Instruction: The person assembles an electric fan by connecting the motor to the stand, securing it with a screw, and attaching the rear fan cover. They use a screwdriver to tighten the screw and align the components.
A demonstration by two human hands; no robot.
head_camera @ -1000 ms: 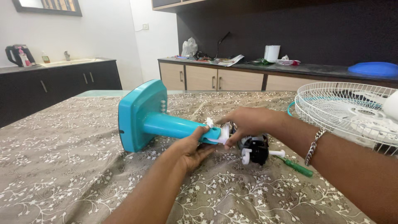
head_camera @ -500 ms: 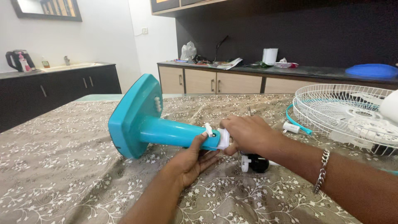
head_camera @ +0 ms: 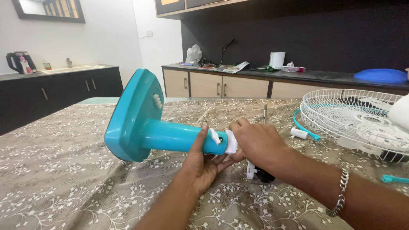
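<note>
A turquoise fan stand (head_camera: 140, 123) lies on its side on the patterned tablecloth (head_camera: 64, 179), its square base lifted at the left. My left hand (head_camera: 203, 162) cups the stand's pole from below near its white end piece (head_camera: 230, 142). My right hand (head_camera: 254, 145) is closed over the black and white motor housing (head_camera: 257, 172) at that end, hiding most of it. A thin metal shaft (head_camera: 264, 114) sticks up behind my right hand.
A white wire fan guard (head_camera: 353, 117) with a turquoise rim lies at the right, a white blade part inside it. A small white piece (head_camera: 299, 133) rests beside it. A turquoise tool handle (head_camera: 394, 179) shows at the far right. Counters stand behind.
The stand's base has tipped further up and to the left. My right hand has moved down over the motor housing, covering more of it. The green screwdriver is no longer in view.
</note>
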